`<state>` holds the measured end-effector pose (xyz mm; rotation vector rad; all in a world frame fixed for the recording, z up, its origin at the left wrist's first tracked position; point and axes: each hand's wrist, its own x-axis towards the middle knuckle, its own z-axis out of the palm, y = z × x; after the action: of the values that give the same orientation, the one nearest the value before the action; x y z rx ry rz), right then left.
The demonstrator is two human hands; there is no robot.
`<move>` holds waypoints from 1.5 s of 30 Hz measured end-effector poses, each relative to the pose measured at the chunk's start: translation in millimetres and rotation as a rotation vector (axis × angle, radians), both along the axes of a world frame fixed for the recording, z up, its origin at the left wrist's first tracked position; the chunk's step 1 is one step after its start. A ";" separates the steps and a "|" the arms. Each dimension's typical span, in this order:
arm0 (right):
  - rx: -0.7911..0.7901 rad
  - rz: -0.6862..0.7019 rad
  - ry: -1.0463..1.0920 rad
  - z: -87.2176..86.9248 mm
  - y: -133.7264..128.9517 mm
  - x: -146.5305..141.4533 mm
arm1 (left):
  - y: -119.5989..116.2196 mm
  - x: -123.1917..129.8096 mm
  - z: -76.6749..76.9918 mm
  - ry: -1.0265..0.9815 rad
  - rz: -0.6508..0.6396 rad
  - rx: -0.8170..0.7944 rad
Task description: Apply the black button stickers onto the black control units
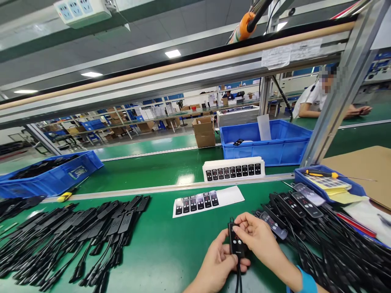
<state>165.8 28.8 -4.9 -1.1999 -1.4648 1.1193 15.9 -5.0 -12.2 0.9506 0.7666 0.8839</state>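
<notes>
A small black corded controller [236, 243] with silvery buttons and red marks on its face is held upright over the green bench. My left hand [218, 260] is closed round its lower part, and two black cables hang below. The thumb and fingers of my right hand [255, 234] close on its upper end; whether they also hold a thin sticker edge is hidden. Beyond my hands lies a white sheet with a row of black stickers [197, 202]. Behind it leans a stack of sticker sheets [233, 170].
Many corded black controllers lie at left [106, 219]. More with printed faces are heaped at right [290, 207]. Blue bins [265, 148] stand behind, and a small blue tray [351, 185] carries a yellow-handled screwdriver [322, 173]. A metal post [342, 89] rises at right; a person sits beyond.
</notes>
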 end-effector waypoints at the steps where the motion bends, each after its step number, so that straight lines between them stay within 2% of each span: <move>1: 0.000 -0.002 0.002 -0.3 0.0 0.5 | 0.0 -0.1 1.0 0.000 0.002 0.003; 8: 0.061 0.039 -0.162 -6.1 0.5 3.2 | 2.4 -2.5 3.1 -0.063 0.013 -0.074; 11: 0.083 0.118 -0.217 -6.1 -4.2 1.4 | 4.6 -4.1 6.3 -0.102 0.043 -0.100; 14: 0.070 0.256 -0.158 -3.0 -10.9 -2.2 | 6.3 -6.1 11.4 -0.114 0.119 -0.084; 18: -0.053 0.375 0.021 -2.4 -14.6 -5.7 | 7.6 -8.5 15.3 -0.107 0.150 -0.090; 20: -0.079 0.358 0.053 -4.5 -13.0 -5.5 | 8.3 -8.9 13.8 -0.099 0.136 -0.083; 24: -0.024 0.268 0.010 -7.1 -8.9 -3.6 | 9.2 -7.4 5.3 -0.056 0.120 -0.089; 27: -0.009 0.251 -0.022 -5.5 -9.3 -4.0 | 8.7 -5.4 0.6 0.002 0.119 -0.074; 38: 0.067 0.258 -0.169 -3.8 -11.5 -6.9 | 4.7 -1.4 5.3 0.119 0.064 -0.003; 42: 0.093 0.246 -0.279 -3.4 -15.1 -7.1 | 6.2 -2.2 1.8 0.067 0.102 -0.047; 45: 0.181 0.192 -0.396 -2.8 -19.4 -9.1 | 7.0 -4.6 -0.2 -0.032 0.096 -0.050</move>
<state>156.7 9.4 -7.8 -1.2171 -1.9734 0.8786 11.3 2.0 -12.4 0.8588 0.8087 0.9575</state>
